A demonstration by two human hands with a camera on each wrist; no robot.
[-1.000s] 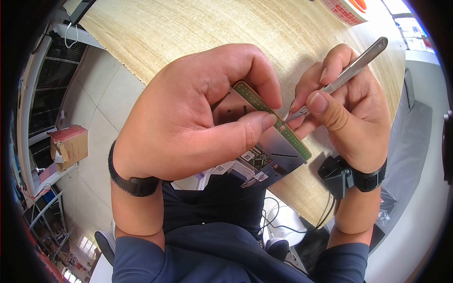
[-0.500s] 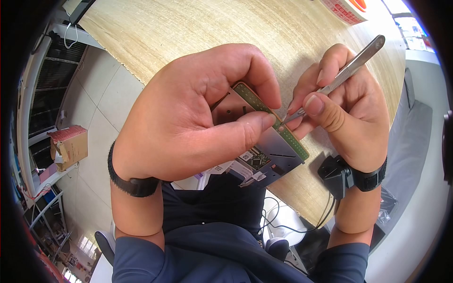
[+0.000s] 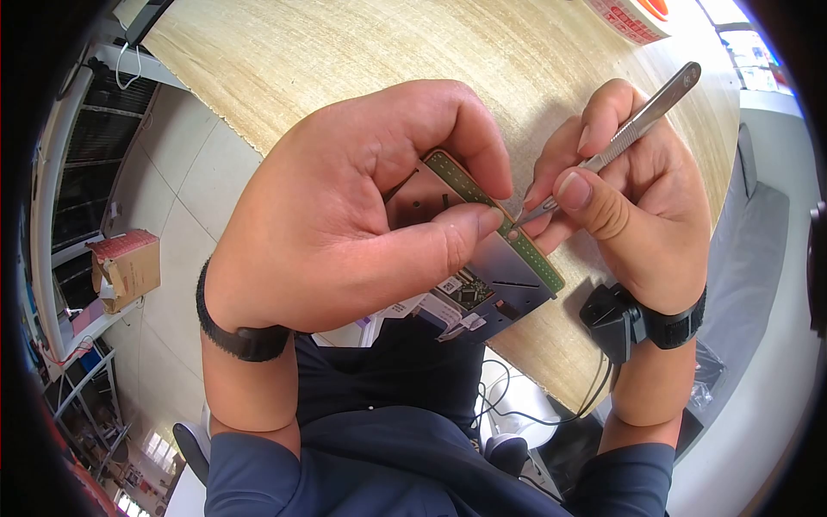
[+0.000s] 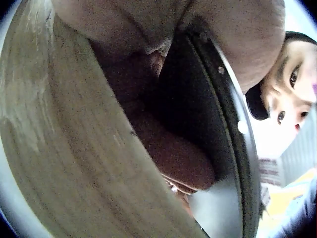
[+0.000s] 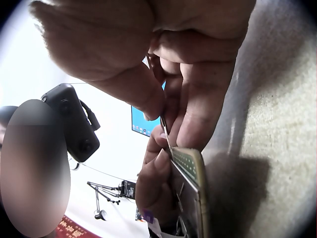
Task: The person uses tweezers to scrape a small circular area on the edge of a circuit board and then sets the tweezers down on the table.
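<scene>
In the head view my left hand (image 3: 370, 198) grips a flat metal-backed circuit board (image 3: 508, 267), thumb on the metal face and fingers curled round the far edge. A green strip dotted with small pads runs along that edge. My right hand (image 3: 637, 198) pinches a silver scalpel (image 3: 633, 129) with a ribbed grip between thumb and fingers. Its pointed tip meets the green strip beside my left thumb, near a small round spot. In the right wrist view the thin blade (image 5: 167, 134) reaches the board's corner edge-on. The left wrist view shows the board's dark underside (image 4: 193, 94).
The wooden table (image 3: 345, 52) lies beneath both hands. At its far right stands a roll of red-printed tape (image 3: 633, 21). Below, dark cables (image 3: 534, 418) hang past the table edge. A cardboard box (image 3: 129, 267) sits at left beyond the tiled floor.
The scalpel's handle end has shifted slightly up and left, and the board's lower right corner has moved a little left. Both grips are the same; the last half second shows almost no motion.
</scene>
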